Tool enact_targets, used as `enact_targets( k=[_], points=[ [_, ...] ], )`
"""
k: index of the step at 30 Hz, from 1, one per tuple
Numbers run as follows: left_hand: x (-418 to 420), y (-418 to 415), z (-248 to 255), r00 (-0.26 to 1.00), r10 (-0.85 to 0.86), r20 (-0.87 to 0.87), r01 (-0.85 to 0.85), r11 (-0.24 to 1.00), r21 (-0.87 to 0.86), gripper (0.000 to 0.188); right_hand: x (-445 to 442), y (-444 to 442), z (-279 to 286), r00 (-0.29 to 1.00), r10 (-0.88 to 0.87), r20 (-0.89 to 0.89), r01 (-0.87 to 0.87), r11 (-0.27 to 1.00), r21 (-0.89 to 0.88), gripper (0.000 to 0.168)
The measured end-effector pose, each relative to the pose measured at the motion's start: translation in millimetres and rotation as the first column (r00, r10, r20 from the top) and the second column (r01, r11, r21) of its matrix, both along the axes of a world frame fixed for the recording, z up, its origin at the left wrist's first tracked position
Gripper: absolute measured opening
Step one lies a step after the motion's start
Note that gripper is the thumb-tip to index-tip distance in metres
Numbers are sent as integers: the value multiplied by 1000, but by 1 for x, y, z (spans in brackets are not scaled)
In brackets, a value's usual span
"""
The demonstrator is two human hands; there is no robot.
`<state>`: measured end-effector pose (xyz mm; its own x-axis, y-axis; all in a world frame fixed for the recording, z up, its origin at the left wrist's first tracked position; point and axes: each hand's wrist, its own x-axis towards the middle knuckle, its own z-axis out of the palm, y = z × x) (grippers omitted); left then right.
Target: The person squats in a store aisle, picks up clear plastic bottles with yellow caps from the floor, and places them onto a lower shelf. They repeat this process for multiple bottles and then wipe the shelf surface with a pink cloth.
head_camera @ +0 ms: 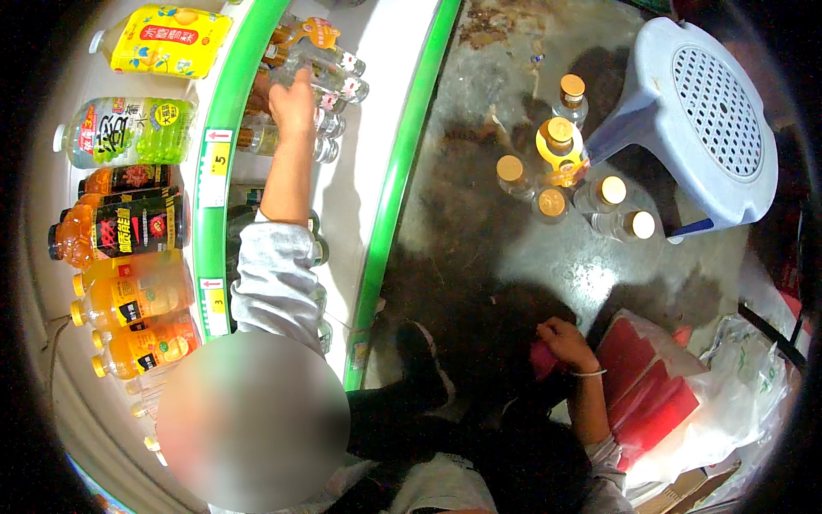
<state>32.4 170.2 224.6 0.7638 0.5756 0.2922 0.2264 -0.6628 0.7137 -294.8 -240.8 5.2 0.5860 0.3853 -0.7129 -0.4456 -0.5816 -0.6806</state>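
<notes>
My left hand [294,106] reaches into the green-edged shelf and lies on clear bottles [331,77] with flower prints, lying in the view with their brown-gold caps to the left. Its fingers are partly hidden, so whether they grip a bottle is unclear. Low at the right, my right hand [568,345], with a bracelet at the wrist, is closed on a dark red cloth [544,360]. On the floor between the shelf and a stool stand several clear bottles [551,202] with gold caps, one wearing a yellow-orange tag [559,151].
A light blue plastic stool [648,103] stands at upper right. Red packages [648,398] and clear plastic bags [738,398] lie beside my right arm. The shelf's green front edge [385,238] runs along the floor area. Yellow, green and orange drink bottles [144,295] fill the upper shelf.
</notes>
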Motion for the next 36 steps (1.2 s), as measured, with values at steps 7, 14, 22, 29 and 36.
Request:
enact_targets(
  k=[7, 14, 22, 29, 36],
  points=[
    [32, 41, -41, 943, -156, -295, 91, 970, -225, 60, -22, -18, 0, 984, -63, 167, 77, 994, -80, 44],
    [69, 56, -30, 990, -51, -129, 50, 999, -10, 67, 0, -4, -6, 998, -39, 54, 43, 997, -66, 44],
    [75, 94, -21, 995, -77, 58, 78, 997, -18, 58, 8, 8, 2, 994, -70, 86, 81, 988, -131, 39],
    [61, 94, -31, 947, -214, 239, 196, 976, 97, 53, 1, 9, -10, 989, -52, 138, 69, 990, -126, 39],
    [6, 19, -26, 895, -308, 322, 242, 943, 230, 44, 10, 4, 2, 985, -101, 140, 122, 982, -148, 38]
  ],
)
